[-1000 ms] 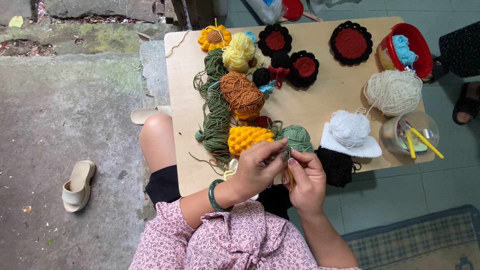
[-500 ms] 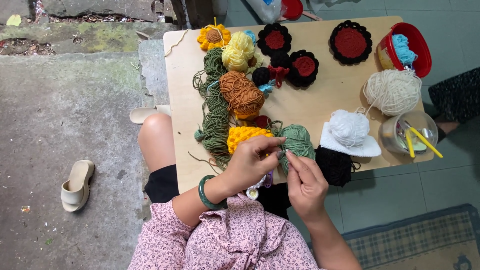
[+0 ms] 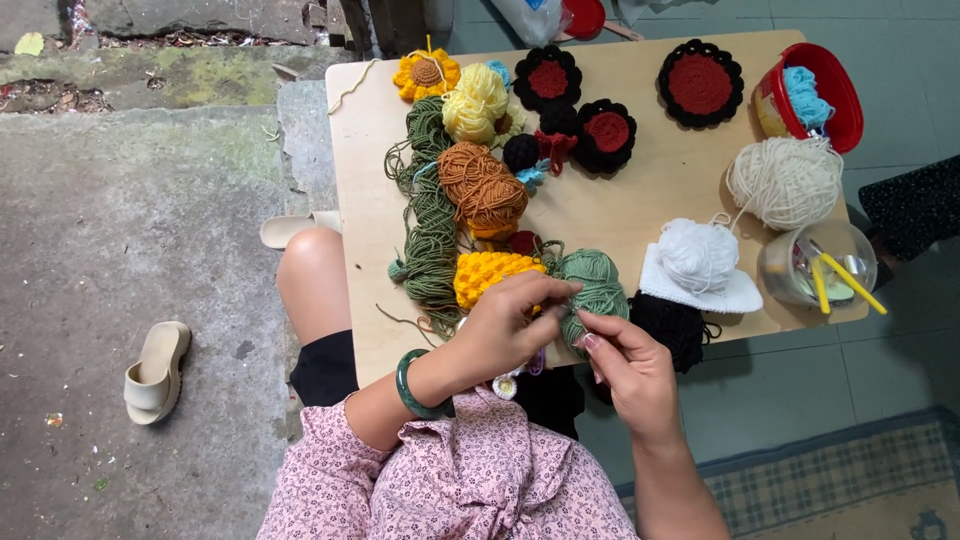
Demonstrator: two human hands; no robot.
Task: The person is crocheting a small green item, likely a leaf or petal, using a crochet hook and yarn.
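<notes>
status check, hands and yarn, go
Left hand and right hand both pinching at green yarn ball. Yellow crochet piece beside it. Nothing blocking.

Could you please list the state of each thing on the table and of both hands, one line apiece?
left hand: fingers pinched at the green yarn ball
right hand: fingertips pinched beside the same ball
green yarn ball: wound, at the table's near edge
cream yarn ball: wound, strand trailing
red tub: open, blue yarn inside
clear cup: upright, yellow tools in it
</notes>
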